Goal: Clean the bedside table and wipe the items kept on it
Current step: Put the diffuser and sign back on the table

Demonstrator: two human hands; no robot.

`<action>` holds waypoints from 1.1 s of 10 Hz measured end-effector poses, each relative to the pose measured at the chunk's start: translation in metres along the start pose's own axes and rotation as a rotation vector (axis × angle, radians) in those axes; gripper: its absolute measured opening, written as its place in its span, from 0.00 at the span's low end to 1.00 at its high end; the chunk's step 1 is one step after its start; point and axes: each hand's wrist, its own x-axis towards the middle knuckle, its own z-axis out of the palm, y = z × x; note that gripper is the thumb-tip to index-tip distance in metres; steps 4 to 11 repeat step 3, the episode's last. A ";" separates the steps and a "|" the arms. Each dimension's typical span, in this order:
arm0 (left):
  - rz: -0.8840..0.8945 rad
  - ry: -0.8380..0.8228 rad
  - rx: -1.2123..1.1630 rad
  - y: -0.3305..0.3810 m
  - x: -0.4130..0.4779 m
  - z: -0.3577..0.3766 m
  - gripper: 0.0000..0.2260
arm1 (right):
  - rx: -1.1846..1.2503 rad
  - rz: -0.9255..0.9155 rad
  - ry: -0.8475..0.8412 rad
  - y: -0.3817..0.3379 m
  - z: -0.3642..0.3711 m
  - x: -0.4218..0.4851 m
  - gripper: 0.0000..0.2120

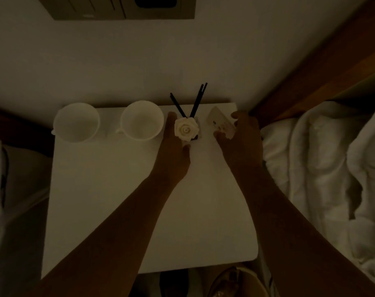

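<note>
**At the table's far edge: both hands on small items**

Along the back edge of a white table (118,211), seen from above in dim light: two white cups (76,123) (142,120) side by side at left, each with a small handle toward the near left. Just right of them, a white rose (186,129) on a dark holder, with black sticks (198,101) fanning up and back toward the wall. Left hand (173,151) wrapped around the rose's holder, fingers on its left side, thumb near its front; grip narrow and seemingly holding it, though hard to confirm in the gloom. Right hand (242,140) closed on a pale card (220,123) near the right rear corner, thumb below, fingers at its right edge, card tilted. Both forearms bare, stretched across the otherwise bare tabletop. White bedding (321,168) bunched at right, against a wooden headboard (321,67). Pale wall behind.
</note>
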 end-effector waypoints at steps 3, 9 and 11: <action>-0.160 -0.055 -0.020 0.014 -0.110 -0.036 0.29 | 0.033 0.048 0.145 -0.027 -0.045 -0.093 0.29; -0.160 -0.055 -0.020 0.014 -0.110 -0.036 0.29 | 0.033 0.048 0.145 -0.027 -0.045 -0.093 0.29; -0.160 -0.055 -0.020 0.014 -0.110 -0.036 0.29 | 0.033 0.048 0.145 -0.027 -0.045 -0.093 0.29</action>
